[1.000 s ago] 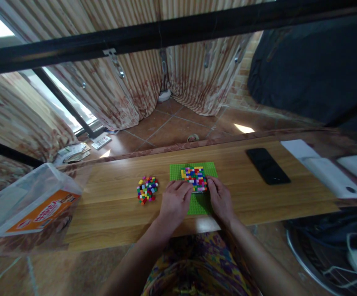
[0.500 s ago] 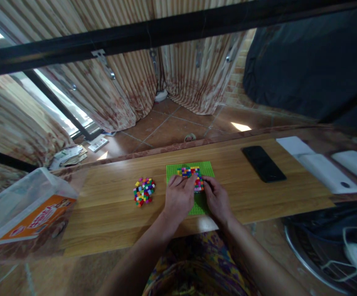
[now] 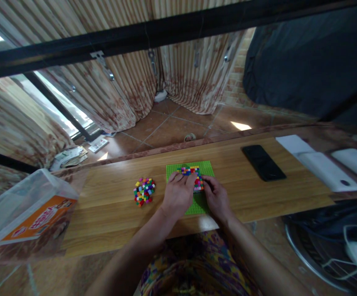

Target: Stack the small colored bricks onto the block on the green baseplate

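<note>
A green studded baseplate (image 3: 207, 165) lies on the wooden board, with a patch of small coloured building bricks (image 3: 194, 169) on its middle. My left hand (image 3: 179, 193) rests over the left part of the patch, its fingers bent and close together. Its thumb and index fingertip touch the bricks, hiding several of them. Against the patch's right edge is my right hand (image 3: 217, 197), thumb and fingers drawn together. Whatever either hand's fingertips hold is too small or hidden to make out. Left of the plate sits a heap of loose coloured bricks (image 3: 144, 191).
A black phone (image 3: 263, 163) lies on the wooden board (image 3: 110, 222), right of the plate. Farther right are white flat boxes (image 3: 329, 172). A clear plastic tub (image 3: 42, 205) with an orange label stands at the left end. Dark metal bars (image 3: 166, 31) cross above the board.
My left hand has shifted very slightly left and its index finger has moved a little over the bricks. My right hand stays at the patch's right edge.
</note>
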The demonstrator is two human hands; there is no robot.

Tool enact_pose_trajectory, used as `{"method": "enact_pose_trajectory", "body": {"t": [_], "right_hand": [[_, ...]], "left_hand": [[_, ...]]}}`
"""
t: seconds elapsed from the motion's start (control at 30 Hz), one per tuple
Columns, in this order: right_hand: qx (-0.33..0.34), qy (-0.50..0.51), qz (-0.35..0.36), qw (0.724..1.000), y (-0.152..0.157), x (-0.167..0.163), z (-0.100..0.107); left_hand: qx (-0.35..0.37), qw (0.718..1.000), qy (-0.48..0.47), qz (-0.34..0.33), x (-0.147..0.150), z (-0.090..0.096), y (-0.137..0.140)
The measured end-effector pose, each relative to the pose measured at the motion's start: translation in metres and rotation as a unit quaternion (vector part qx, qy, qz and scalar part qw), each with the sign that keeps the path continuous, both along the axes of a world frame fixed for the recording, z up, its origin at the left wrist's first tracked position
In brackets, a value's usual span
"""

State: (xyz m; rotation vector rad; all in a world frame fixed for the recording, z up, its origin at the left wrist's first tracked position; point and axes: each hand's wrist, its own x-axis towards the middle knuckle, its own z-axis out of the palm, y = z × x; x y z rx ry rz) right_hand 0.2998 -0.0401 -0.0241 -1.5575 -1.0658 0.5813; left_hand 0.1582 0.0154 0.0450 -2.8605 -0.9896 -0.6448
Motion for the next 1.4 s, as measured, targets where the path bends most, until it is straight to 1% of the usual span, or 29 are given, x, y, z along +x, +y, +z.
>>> {"method": "enact_pose_trajectory", "body": {"t": [0.13,0.23,0.37,0.47,0.67,0.73,0.9,1.03,1.27,1.4], "right_hand": [[0.007,0.013,0.008,1.000,0.001,0.000,-0.003],[0.011,0.016,0.010,1.000,0.001,0.001,-0.005],[0.003,0.016,0.006,1.000,0.000,0.001,-0.003],[-0.010,0.028,0.002,1.000,0.000,0.001,0.004],[-0.033,0.075,0.000,0.997,0.004,-0.007,0.020],[-0.042,0.060,-0.002,0.997,0.005,-0.009,0.022],[-0.051,-0.018,-0.025,0.998,0.008,-0.010,0.024],[-0.051,-0.049,-0.020,0.997,0.008,-0.011,0.027],[-0.047,-0.046,-0.015,0.998,0.009,-0.018,0.023],[-0.045,-0.018,0.009,0.999,0.005,-0.012,0.025]], "left_hand": [[-0.027,0.998,0.043,-0.022,0.005,0.011,0.007],[-0.035,0.999,0.031,-0.022,0.007,0.012,0.009],[-0.058,0.998,-0.013,-0.015,0.006,0.004,0.009],[-0.063,0.997,-0.046,0.000,0.004,-0.004,0.006],[-0.034,0.994,-0.095,0.039,0.003,-0.013,-0.006],[-0.025,0.993,-0.104,0.053,0.004,-0.015,-0.009],[-0.015,0.991,-0.111,0.068,0.005,-0.019,-0.014],[-0.008,0.989,-0.120,0.080,0.006,-0.020,-0.016],[-0.022,0.988,-0.127,0.083,0.006,-0.017,-0.020],[-0.041,0.988,-0.127,0.073,-0.001,-0.019,-0.023]]}}
